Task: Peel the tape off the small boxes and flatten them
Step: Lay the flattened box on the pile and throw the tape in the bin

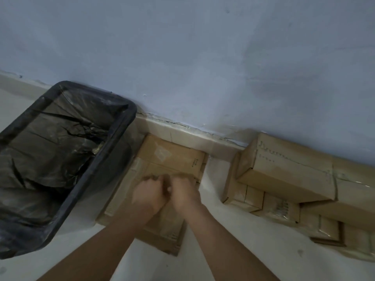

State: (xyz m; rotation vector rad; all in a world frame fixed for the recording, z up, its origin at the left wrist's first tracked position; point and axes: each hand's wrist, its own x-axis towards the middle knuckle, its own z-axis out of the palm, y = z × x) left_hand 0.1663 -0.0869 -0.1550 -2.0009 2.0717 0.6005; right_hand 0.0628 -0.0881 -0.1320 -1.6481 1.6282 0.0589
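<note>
A pile of flattened brown cardboard boxes (pixel 172 157) lies on the floor against the wall. Above it my left hand (pixel 149 192) and my right hand (pixel 183 191) meet, knuckles almost touching, fingers curled. They grip a small brown cardboard piece (pixel 162 177) between them; motion blur hides its shape and any tape. To the right, several small taped boxes (pixel 284 171) are stacked along the wall, some upright, some lying low.
A black bin (pixel 121 130) lined with a dark plastic bag stands at the left, touching the flattened pile. A pale blue wall (pixel 203 67) and a cracked skirting (pixel 182 130) close off the far side. Light floor (pixel 233 230) shows between the pile and the stacked boxes.
</note>
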